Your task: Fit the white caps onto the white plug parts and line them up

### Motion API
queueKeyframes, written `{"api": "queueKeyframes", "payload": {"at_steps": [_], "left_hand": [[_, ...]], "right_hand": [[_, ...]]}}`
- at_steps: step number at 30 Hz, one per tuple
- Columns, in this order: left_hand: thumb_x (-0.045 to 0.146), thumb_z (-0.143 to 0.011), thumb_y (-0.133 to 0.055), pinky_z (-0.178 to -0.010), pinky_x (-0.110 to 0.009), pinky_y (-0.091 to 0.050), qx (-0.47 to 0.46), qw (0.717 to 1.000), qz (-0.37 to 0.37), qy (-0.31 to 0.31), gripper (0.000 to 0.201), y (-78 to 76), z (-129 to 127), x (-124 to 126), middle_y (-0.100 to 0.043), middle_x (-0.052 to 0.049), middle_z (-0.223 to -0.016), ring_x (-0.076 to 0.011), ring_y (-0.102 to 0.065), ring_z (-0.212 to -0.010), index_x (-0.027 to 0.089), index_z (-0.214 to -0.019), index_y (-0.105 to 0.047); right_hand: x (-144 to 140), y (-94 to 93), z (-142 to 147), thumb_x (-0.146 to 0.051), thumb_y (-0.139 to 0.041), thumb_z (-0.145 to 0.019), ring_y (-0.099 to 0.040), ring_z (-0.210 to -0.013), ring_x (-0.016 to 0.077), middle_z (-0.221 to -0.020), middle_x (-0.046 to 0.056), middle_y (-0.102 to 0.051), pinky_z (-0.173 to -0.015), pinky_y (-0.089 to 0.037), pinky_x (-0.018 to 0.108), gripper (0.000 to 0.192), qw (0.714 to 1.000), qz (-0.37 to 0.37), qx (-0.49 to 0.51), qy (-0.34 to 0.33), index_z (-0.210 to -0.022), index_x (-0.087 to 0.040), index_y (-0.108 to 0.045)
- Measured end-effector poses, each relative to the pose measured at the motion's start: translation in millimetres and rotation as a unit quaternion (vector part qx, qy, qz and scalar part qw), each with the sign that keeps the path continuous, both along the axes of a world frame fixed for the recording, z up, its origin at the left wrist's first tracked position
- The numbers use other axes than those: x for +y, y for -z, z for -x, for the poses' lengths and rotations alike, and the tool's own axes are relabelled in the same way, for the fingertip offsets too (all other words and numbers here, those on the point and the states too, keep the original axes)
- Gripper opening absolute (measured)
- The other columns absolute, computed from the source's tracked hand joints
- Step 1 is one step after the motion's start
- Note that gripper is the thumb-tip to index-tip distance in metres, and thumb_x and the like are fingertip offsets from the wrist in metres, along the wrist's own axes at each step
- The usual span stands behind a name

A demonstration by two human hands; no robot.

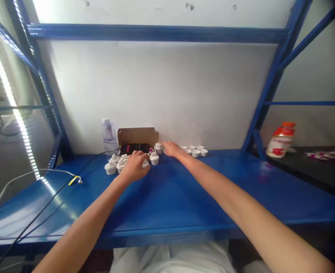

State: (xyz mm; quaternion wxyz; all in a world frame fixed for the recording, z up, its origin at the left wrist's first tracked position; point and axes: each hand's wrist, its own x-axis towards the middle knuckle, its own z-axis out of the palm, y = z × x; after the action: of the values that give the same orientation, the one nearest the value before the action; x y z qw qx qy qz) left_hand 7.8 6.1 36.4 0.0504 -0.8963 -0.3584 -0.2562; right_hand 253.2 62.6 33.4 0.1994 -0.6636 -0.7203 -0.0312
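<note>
Resting among white cups (119, 163), left hand (135, 165) curled, right hand (171, 148) flat, released

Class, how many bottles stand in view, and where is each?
2. A clear plastic water bottle stands on the blue metal shelf beside the brown cardboard box; a white orange-capped bottle stands on the dark surface at right.

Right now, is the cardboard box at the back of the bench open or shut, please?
Open: the cardboard box has its flap raised against the wall, showing a dark interior behind the left hand.
</note>
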Motion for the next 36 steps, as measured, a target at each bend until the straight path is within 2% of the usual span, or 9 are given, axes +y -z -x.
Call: {"api": "queueKeyframes", "payload": {"at_steps": [6, 9, 12, 14, 18, 22, 26, 31, 36], "left_hand": [[0.03, -0.088, -0.054, -0.102, -0.053, -0.036, 0.039, 0.993, -0.11, -0.019, 0.032, 14.9, -18, -2, -0.059, -0.016, -0.129, -0.0333, -0.044, -0.127, 0.018, -0.117, -0.062], [0.029, -0.09, -0.051, -0.107, -0.056, -0.03, 0.076, 0.986, -0.149, -0.008, 0.034, 19.6, -35, 2, -0.059, -0.02, -0.132, -0.033, -0.042, -0.131, 0.014, -0.12, -0.06], [0.027, -0.087, -0.055, -0.108, -0.057, -0.028, 0.105, 0.984, -0.143, -0.004, 0.033, 23.0, -48, 5, -0.061, -0.023, -0.128, -0.0339, -0.043, -0.131, 0.012, -0.115, -0.062], [0.025, -0.085, -0.056, -0.108, -0.058, -0.027, 0.109, 0.984, -0.138, 0.0, 0.03, 24.3, -51, 5, -0.062, -0.023, -0.126, -0.0343, -0.042, -0.132, 0.012, -0.111, -0.063], [0.021, -0.086, -0.053, -0.108, -0.055, -0.03, 0.082, 0.987, -0.133, 0.023, 0.025, 22.6, -47, 1, -0.063, -0.019, -0.122, -0.0327, -0.044, -0.131, 0.015, -0.109, -0.063], [0.024, -0.087, -0.054, -0.098, -0.045, -0.042, 0.018, 0.997, -0.054, 0.058, 0.022, 16.6, -43, -4, -0.064, -0.012, -0.114, -0.0293, -0.055, -0.116, 0.019, -0.107, -0.061], [0.025, -0.081, -0.06, -0.091, -0.038, -0.048, -0.067, 0.992, 0.048, 0.099, 0.035, 15.7, -45, -5, -0.061, -0.01, -0.117, -0.0245, -0.061, -0.105, 0.02, -0.116, -0.055], [0.031, -0.076, -0.069, -0.088, -0.038, -0.051, -0.147, 0.978, 0.139, 0.054, 0.059, 23.2, -50, -2, -0.061, -0.012, -0.116, -0.025, -0.064, -0.101, 0.018, -0.129, -0.046], [0.027, -0.072, -0.073, -0.084, -0.036, -0.051, -0.139, 0.971, 0.172, 0.094, 0.07, 22.5, -51, -1, -0.069, -0.007, -0.101, -0.0243, -0.067, -0.092, 0.02, -0.134, -0.042]], "right_hand": [[-21, 8.0, -1, -0.019, -0.051, -0.09, -0.069, -0.091, 0.0223, -0.101, 0.009, -0.076, -0.085, -0.052, 0.031, 0.044, 0.986, -0.04, 0.159, -0.023, -0.133, -0.017, -0.06], [-42, 23.8, 0, -0.021, -0.056, -0.085, -0.069, -0.081, 0.0185, -0.096, 0.007, -0.076, -0.075, -0.055, 0.029, 0.033, 0.915, -0.006, 0.394, -0.081, -0.115, -0.017, -0.069], [-60, 39.6, -3, -0.022, -0.059, -0.082, -0.071, -0.084, 0.0191, -0.098, 0.007, -0.076, -0.076, -0.058, 0.031, 0.025, 0.853, 0.065, 0.504, -0.118, -0.102, -0.018, -0.073], [-67, 45.2, -7, -0.021, -0.058, -0.083, -0.071, -0.089, 0.0214, -0.097, 0.007, -0.077, -0.08, -0.059, 0.034, 0.022, 0.866, 0.077, 0.477, -0.128, -0.097, -0.019, -0.075], [-73, 42.0, -15, -0.011, -0.059, -0.076, -0.068, -0.106, 0.0261, -0.116, 0.007, -0.074, -0.097, -0.053, 0.04, 0.036, 0.939, 0.031, 0.304, -0.158, -0.106, -0.021, -0.076], [-84, 31.4, -18, -0.013, -0.068, -0.071, -0.067, -0.111, 0.0259, -0.13, 0.006, -0.068, -0.097, -0.052, 0.035, 0.059, 0.944, 0.042, 0.224, -0.237, -0.129, -0.023, -0.065], [-89, 25.0, -21, -0.018, -0.071, -0.071, -0.07, -0.1, 0.0275, -0.11, 0.006, -0.075, -0.092, -0.054, 0.038, 0.039, 0.963, 0.002, 0.164, -0.212, -0.11, -0.021, -0.074], [-81, 24.5, -13, -0.032, -0.076, -0.076, -0.07, -0.103, 0.0244, -0.114, 0.01, -0.073, -0.093, -0.056, 0.038, 0.042, 0.921, -0.119, 0.34, -0.145, -0.115, -0.019, -0.067], [-89, 27.1, 5, -0.033, -0.072, -0.082, -0.069, -0.107, 0.0241, -0.115, 0.008, -0.073, -0.098, -0.054, 0.038, 0.031, 0.912, -0.08, 0.315, -0.251, -0.11, -0.021, -0.072]]}}
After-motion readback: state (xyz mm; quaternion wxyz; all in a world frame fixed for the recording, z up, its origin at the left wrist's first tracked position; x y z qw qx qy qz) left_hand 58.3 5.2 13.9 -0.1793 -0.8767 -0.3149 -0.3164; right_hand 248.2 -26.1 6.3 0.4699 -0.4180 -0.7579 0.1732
